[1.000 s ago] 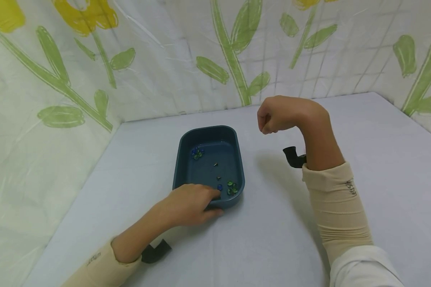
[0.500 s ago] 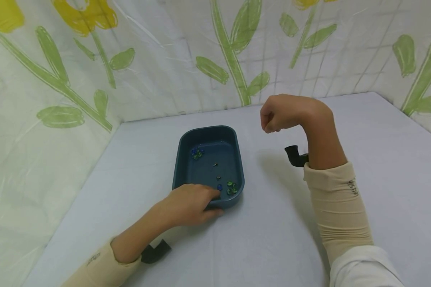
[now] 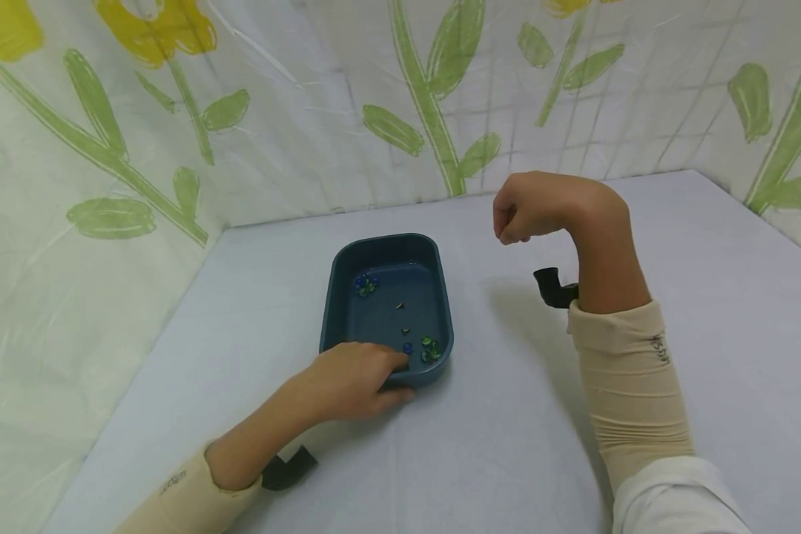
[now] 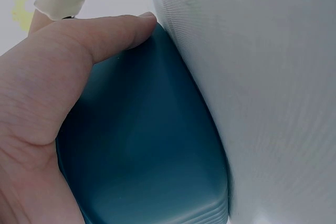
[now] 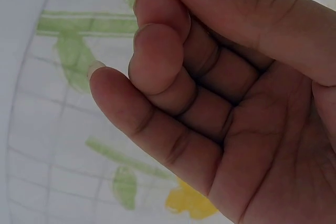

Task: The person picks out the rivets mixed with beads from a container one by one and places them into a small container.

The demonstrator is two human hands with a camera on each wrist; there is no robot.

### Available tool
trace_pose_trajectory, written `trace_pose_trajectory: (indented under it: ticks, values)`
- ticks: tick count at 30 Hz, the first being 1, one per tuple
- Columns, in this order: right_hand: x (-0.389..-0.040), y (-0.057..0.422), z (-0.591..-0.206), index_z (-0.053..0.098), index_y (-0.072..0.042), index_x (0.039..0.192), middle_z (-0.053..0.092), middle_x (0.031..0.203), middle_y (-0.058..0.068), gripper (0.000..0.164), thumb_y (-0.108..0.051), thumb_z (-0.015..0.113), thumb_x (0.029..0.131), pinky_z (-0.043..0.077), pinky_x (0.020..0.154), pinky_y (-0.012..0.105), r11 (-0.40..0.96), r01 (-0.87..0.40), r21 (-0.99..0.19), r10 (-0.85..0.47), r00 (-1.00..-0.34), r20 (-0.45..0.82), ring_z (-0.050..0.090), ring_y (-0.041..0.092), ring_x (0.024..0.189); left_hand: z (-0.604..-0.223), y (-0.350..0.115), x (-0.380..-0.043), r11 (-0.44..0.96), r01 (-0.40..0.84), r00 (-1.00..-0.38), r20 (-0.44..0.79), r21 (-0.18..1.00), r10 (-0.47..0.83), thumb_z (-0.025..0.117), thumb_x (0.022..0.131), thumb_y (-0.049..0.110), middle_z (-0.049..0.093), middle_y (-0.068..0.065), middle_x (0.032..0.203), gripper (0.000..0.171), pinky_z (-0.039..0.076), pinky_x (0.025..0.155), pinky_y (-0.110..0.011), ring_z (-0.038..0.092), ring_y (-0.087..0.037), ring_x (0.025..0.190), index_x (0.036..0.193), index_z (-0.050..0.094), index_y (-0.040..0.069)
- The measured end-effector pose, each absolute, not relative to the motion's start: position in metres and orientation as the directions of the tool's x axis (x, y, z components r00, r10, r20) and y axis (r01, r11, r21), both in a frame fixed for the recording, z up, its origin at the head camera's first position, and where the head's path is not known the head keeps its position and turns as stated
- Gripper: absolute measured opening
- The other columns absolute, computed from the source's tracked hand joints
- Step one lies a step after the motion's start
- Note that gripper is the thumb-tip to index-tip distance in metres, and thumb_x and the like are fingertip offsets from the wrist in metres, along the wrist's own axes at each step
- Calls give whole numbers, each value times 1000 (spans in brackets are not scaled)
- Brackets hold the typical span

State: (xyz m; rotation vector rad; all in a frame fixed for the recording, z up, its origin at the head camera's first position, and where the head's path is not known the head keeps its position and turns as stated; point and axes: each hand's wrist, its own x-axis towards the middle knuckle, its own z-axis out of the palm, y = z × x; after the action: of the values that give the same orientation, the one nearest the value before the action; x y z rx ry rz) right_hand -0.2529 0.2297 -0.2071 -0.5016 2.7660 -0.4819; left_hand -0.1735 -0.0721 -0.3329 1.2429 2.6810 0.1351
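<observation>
My left hand (image 3: pixel 357 382) grips the near side of a dark blue tray (image 3: pixel 380 315), fingers over the rim and thumb against the outside wall. In the left wrist view the thumb lies along the tray's wall (image 4: pixel 152 129). A clump of blue and green glass beads (image 3: pixel 366 285) lies at the tray's far left. Green beads (image 3: pixel 431 348) sit in its near right corner, beside one blue bead (image 3: pixel 408 348). Two small screws (image 3: pixel 400 305) lie between. Right of the tray, my right hand (image 3: pixel 541 202) is raised above the table, wrist bent, thumb meeting the index fingertip; nothing shows between them.
A pale cloth-covered table (image 3: pixel 507 437) spreads around the tray. Behind and to the left hangs a whitish sheet (image 3: pixel 294 148) with painted flowers. Black camera mounts (image 3: pixel 557 291) stick out from both beige wrist sleeves (image 3: pixel 630 371).
My right hand has drifted slightly right and upward, away from the tray, its fingers still curled. My left hand, the tray and its contents stay in place.
</observation>
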Motion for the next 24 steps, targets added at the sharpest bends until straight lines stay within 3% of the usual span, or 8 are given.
trace_pose_trajectory:
  ticks: [24]
  values:
    - [-249, 240, -204, 72, -11, 97, 67, 98, 7, 10, -9, 67, 89, 45, 78, 46, 892, -236, -385, -343, -909, -236, 56, 29, 95, -334, -72, -174, 646, 747, -635, -122, 156, 763, 70, 95, 38, 56, 11, 75, 22, 44, 61, -28, 50, -10, 66, 87, 62, 18]
